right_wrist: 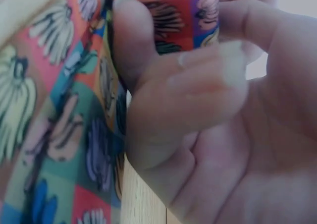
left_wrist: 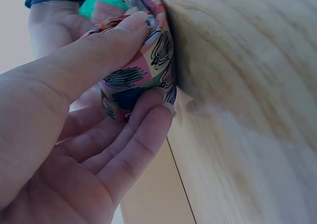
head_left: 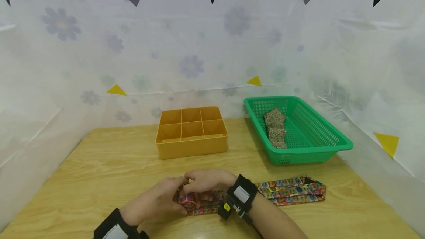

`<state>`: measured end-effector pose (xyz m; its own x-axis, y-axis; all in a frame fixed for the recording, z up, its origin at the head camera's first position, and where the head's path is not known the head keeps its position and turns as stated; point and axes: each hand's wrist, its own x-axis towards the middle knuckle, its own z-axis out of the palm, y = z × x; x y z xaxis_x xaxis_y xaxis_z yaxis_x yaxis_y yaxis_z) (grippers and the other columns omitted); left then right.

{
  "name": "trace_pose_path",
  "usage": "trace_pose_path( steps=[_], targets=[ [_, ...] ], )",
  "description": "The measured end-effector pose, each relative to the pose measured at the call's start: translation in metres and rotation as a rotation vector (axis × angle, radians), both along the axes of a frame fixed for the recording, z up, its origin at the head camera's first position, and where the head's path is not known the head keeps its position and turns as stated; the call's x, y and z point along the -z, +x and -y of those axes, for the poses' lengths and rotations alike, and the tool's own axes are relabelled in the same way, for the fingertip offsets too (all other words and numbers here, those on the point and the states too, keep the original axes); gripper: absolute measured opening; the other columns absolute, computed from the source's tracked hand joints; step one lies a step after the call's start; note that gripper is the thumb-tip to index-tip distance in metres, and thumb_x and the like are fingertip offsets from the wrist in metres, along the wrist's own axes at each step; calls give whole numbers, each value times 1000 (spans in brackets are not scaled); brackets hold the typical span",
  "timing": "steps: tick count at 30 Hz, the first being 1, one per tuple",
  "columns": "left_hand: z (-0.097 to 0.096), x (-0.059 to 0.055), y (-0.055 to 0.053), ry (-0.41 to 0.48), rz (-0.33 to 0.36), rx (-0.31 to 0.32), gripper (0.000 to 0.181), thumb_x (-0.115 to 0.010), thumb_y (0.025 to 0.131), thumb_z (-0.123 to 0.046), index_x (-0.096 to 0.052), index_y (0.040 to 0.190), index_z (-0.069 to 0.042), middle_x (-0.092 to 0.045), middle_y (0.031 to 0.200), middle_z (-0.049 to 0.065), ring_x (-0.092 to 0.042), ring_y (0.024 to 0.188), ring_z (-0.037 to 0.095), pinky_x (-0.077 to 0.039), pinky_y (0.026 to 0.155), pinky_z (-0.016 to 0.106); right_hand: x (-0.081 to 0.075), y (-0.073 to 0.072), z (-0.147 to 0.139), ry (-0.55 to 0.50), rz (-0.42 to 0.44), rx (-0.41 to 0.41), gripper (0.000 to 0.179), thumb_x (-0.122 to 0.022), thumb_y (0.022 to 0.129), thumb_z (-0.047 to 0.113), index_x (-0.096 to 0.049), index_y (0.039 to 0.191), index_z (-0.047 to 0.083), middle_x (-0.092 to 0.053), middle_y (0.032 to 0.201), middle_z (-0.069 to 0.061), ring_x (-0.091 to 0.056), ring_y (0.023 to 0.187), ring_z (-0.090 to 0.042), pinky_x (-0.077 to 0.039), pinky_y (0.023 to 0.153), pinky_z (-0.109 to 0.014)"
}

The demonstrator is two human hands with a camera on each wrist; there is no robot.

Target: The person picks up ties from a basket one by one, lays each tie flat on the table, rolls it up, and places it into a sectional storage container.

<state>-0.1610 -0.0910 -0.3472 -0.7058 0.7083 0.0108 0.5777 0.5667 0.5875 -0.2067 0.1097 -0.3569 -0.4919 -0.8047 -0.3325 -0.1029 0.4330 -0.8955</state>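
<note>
A colourful necktie [head_left: 295,191] printed with bananas in bright squares lies folded in long layers across the front of the table, its left end wound into a roll. My left hand [head_left: 161,197] grips this roll [left_wrist: 131,78] from the left, thumb on top and fingers curled beneath, close to the wood. From the right, my right hand [head_left: 210,180] holds the roll too, its curled fingers [right_wrist: 148,110] against the roll and the flat strip beside it. Both hands meet over the roll and partly hide it in the head view.
An ochre box [head_left: 192,150] with several compartments stands behind the hands. At the back right, a green basket [head_left: 305,151] holds rough, speckled grey-brown pieces [head_left: 276,128]. A white flowered sheet [head_left: 190,47] hangs behind the wooden table [head_left: 109,165].
</note>
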Motion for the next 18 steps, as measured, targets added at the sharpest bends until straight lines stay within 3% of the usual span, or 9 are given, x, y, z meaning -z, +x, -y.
trace_pose_path(
  steps=[4,6,11,14,18],
  targets=[
    [0,0,2,33,12,-5,46,-83,80,-19,-58,118,-13,-61,89,-11,-56,74,1,-48,61,18,0,-2,-2,-12,10,-40,18,-53,95,26,-57,108,16,-66,60,-6,-44,37,-12,-34,37,-25],
    [-1,1,2,38,-22,5,43,-81,81,-17,-58,117,-12,-60,87,-11,-55,72,1,-48,60,17,-1,-2,-3,-2,0,-45,18,-52,96,27,-56,109,16,-66,61,-6,-44,37,-12,-34,37,-25],
    [-2,1,2,48,-62,13,42,-81,82,-18,-58,116,-10,-63,87,-9,-54,72,-2,-48,60,16,-9,-1,-5,99,-153,34,23,-61,95,34,-54,107,16,-54,59,1,-39,42,-10,-32,40,-24],
    [-2,1,3,62,-63,14,44,-80,83,-16,-56,119,-9,-64,86,-8,-54,70,-4,-48,59,16,-14,1,-4,127,-240,58,25,-66,94,33,-54,107,16,-55,58,2,-40,41,-10,-32,39,-24],
    [-3,0,5,68,-65,11,52,-77,83,-11,-50,127,-9,-66,84,-8,-54,67,-5,-47,57,16,-16,3,0,95,-251,12,16,-61,96,29,-56,103,16,-61,55,-2,-43,37,-12,-33,36,-25]
  ],
)
